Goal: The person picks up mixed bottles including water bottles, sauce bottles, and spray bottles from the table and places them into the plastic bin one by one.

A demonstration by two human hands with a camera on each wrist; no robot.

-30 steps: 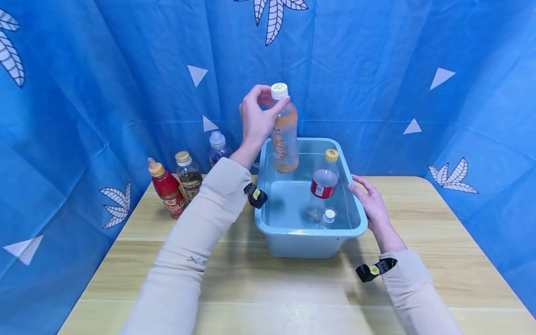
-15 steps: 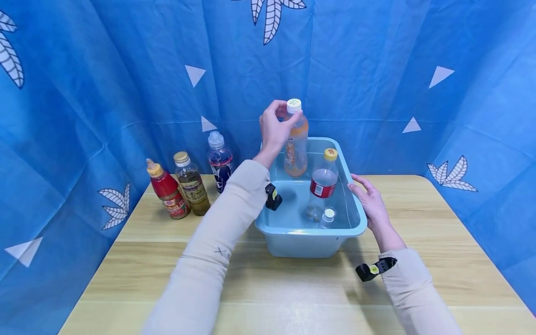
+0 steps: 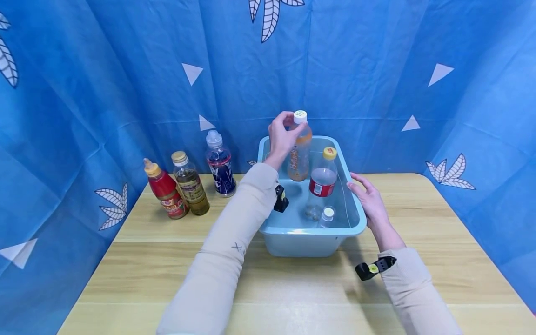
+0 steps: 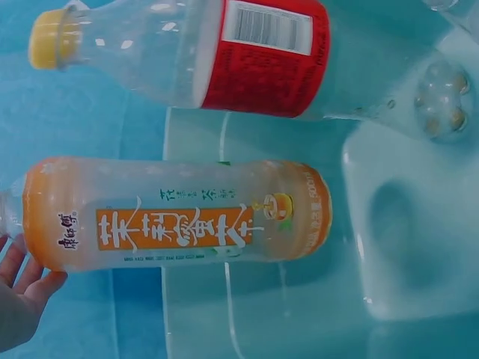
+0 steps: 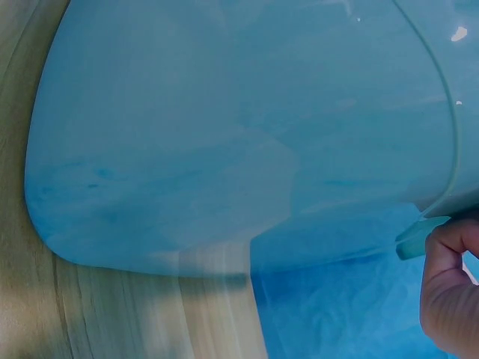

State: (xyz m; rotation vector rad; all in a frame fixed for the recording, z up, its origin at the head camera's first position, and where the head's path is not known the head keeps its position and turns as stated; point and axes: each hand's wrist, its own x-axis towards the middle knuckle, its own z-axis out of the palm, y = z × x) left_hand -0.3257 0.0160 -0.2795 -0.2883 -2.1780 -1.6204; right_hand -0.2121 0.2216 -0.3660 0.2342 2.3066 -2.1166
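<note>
The orange-drink bottle (image 3: pixel 299 156) was a clear plastic bottle with a white cap, an orange band with Chinese characters and pale orange liquid. It stood upright at the far end of the light-blue tub (image 3: pixel 293 235), held by its neck. The tub was rectangular, with a rolled rim, and sat on the table.

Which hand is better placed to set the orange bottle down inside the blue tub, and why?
Left. The left hand already pinches the orange bottle by its neck, upright over the blue tub. The right hand rests against the tub's side, likely steadying it, and holds no bottle.
</note>
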